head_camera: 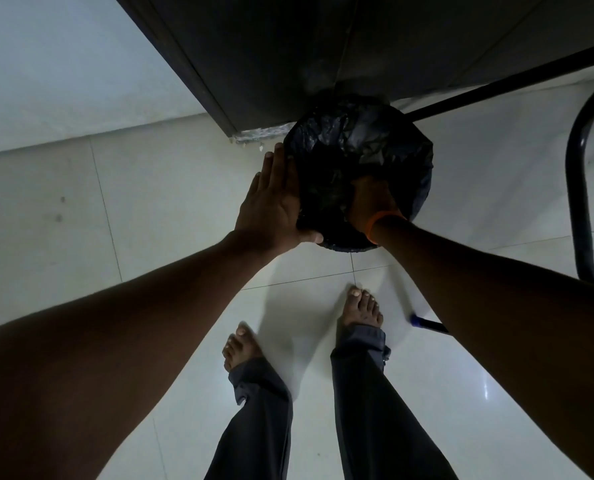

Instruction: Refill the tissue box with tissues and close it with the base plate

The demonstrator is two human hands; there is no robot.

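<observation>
No tissue box, tissues or base plate are in view. A round bin lined with a black plastic bag (358, 140) stands on the pale tiled floor, against a dark cabinet. My left hand (271, 199) lies flat against the bin's left side, fingers straight, thumb along the near rim. My right hand (371, 202), with an orange band at the wrist, reaches down into the bag from the near side. Its fingers are hidden in the black plastic, so whether they hold anything does not show.
A dark cabinet (271, 46) rises behind the bin. A black metal chair frame (579, 168) curves at the right. A blue pen (427, 322) lies on the floor under my right forearm. My bare feet (361, 306) stand just short of the bin.
</observation>
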